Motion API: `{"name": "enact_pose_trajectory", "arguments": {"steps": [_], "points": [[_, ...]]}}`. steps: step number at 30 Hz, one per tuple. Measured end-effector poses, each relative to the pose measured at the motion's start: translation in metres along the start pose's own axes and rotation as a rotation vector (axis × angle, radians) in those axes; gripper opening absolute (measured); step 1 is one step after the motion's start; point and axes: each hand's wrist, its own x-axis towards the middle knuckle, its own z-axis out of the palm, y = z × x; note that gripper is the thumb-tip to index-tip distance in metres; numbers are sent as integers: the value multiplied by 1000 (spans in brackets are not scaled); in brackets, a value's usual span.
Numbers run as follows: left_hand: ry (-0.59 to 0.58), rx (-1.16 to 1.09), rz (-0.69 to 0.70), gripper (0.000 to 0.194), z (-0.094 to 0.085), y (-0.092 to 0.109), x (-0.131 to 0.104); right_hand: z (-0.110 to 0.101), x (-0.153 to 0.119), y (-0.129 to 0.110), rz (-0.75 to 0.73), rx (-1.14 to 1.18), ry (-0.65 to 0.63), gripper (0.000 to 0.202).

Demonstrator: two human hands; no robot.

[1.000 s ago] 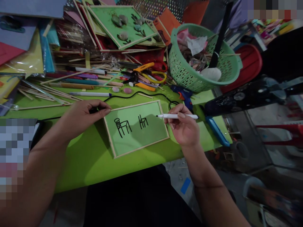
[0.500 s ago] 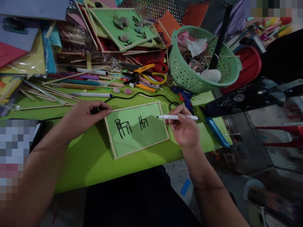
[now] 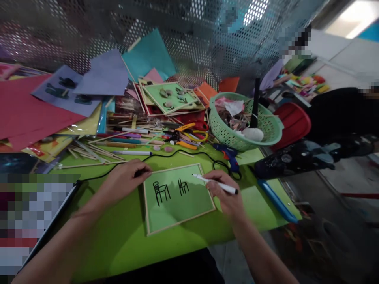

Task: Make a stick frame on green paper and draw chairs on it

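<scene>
A green card (image 3: pixel 171 215) framed with thin wooden sticks lies on the lime-green table. Two small chairs are drawn on it in black, side by side. At its upper left corner, my left hand (image 3: pixel 127 175) pinches the frame between thumb and fingers. My right hand (image 3: pixel 226 197) is closed round a white marker (image 3: pixel 217 184) over the card's right edge. The marker's black tip points up and left, to the right of the smaller chair; whether it touches the card I cannot tell.
Behind the card lie a white pen (image 3: pixel 132 153), a glue gun (image 3: pixel 227 154) with a black cable, yellow-handled scissors (image 3: pixel 197 136) and many sticks. A green basket (image 3: pixel 245 138) of scraps stands at the back right. A blue cutter-like tool (image 3: pixel 276 201) lies at the right edge.
The view has tipped upward, so the table sits lower. My right hand has turned the marker from nearly level to slanting, its tip now further over the card. My left hand keeps its hold.
</scene>
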Motion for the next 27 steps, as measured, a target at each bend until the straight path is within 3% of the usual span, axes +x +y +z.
{"name": "enact_pose_trajectory", "arguments": {"steps": [4,13,19,27], "points": [[26,17,0,35,1,2,-2,3,2,0,-223,-364,-91,13],[103,126,-31,22,2,23,-10,-14,6,38,-289,-888,-198,79],[108,192,-95,16,4,28,-12,-31,16,54,-336,-1040,-139,81],[89,271,-48,24,9,29,-15,-42,24,68,-364,-1142,-147,70]]}}
